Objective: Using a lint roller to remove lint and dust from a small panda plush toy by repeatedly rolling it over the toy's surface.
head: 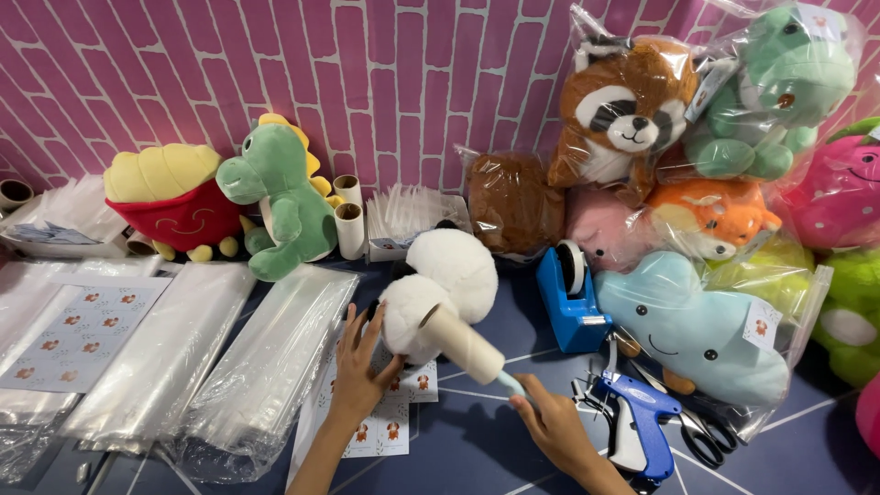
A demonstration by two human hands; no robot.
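Hands are working low in the middle: the left hand (pixel 356 367) is pressing one white plush toy (pixel 438 289), the right hand (pixel 550 419) is gripping one lint roller (pixel 466 345).

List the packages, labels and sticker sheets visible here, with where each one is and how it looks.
Sticker sheet: left, on clear bags; pale, rows of small orange pictures.
Second sticker sheet: under the left hand; white, same small pictures.
Stacks of clear bags: left half of table, long, transparent.
Bagged plush toys: piled right, against pink wall, clear wrapping.
Hang tag: white square on the blue plush.
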